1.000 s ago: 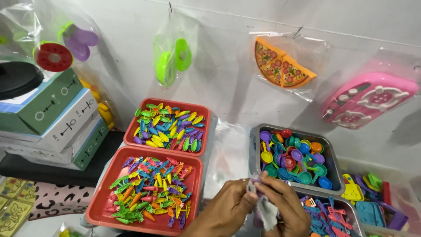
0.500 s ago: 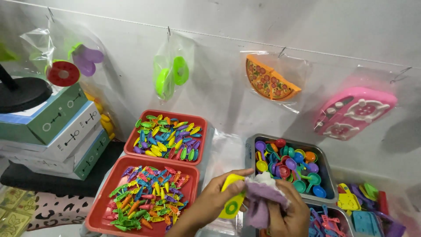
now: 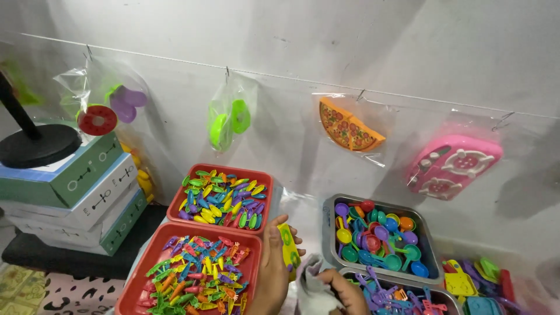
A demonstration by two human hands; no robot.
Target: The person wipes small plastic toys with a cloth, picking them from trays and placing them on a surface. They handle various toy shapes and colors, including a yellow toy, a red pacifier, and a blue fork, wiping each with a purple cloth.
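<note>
My left hand (image 3: pixel 273 271) holds a flat yellow toy piece with green spots (image 3: pixel 288 246), raised between the red trays and the grey trays. My right hand (image 3: pixel 344 294) sits low at the bottom edge and grips a crumpled clear plastic bag (image 3: pixel 312 286). The bag touches the lower end of the yellow piece. Just left of my left hand is the near red tray (image 3: pixel 153 256), filled with small colourful plastic toy bits.
A second red tray (image 3: pixel 265 178) of toy bits lies behind the first. Two grey trays (image 3: pixel 328 224) at right hold toy spoons and pans. Bagged toys hang on a wire: green discs (image 3: pixel 228 122), pizza slice (image 3: pixel 348 128), pink stove (image 3: pixel 452 166). Stacked boxes (image 3: pixel 76 192) stand at left.
My left hand has lifted the yellow piece up and turned it edge-on. My right hand dropped lower with the bag. The view has tilted upward slightly.
</note>
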